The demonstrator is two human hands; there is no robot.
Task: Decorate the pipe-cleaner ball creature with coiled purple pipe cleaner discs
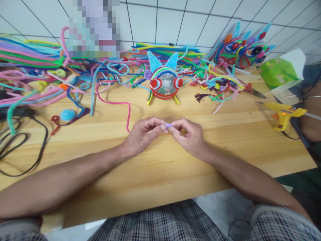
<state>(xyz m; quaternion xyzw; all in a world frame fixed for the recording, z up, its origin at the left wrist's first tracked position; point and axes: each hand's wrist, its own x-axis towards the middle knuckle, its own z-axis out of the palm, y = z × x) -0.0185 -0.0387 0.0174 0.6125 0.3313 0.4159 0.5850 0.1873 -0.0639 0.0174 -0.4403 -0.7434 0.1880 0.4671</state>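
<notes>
Between my two hands, over the middle of the table, is a small purple coil of pipe cleaner (168, 126). My left hand (146, 134) pinches it with thumb and forefinger, and my right hand (188, 134) pinches its other side. The fingertips cover much of it. Just beyond them stands a pipe-cleaner figure (165, 85) with blue pointed ears, red round eyes, a clear body and yellow feet. A bent pink pipe cleaner (129, 115) lies on the wood, its near end close to my left hand.
Heaps of coloured pipe cleaners (27, 55) line the back. At the right are a yellow glue gun (283, 112), scissors (253, 90), a green packet (278, 72) and two more decorated figures (240, 50). A black cable (43, 144) loops at the left, near a blue coil (67, 115). Part of another person (312, 110) shows far right.
</notes>
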